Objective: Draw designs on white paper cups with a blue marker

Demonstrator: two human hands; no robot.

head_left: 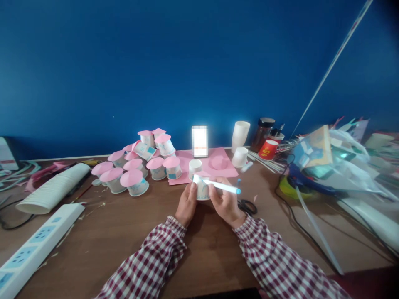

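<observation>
My left hand [186, 204] is closed around the left side of a white paper cup [203, 192], upside down and marked with blue lines. Between the fingers of my right hand [227, 202] is a white marker with a blue end [225, 187], its tip at the cup's side. Another white cup [195, 167] stands just behind on pink paper [225, 167]. To the left are several upturned cups with pink cone tops [133, 178], some stacked and one tipped over. Black scissors [247, 206] lie beside my right wrist, partly hidden.
At left lie a long stack of paper cups [54, 189] and a white power strip [40, 243]. White cups [240, 137], a dark-lidded jar [264, 133] and a red cup [268, 150] stand at back right. Plastic bags and cables [336, 166] crowd the right side.
</observation>
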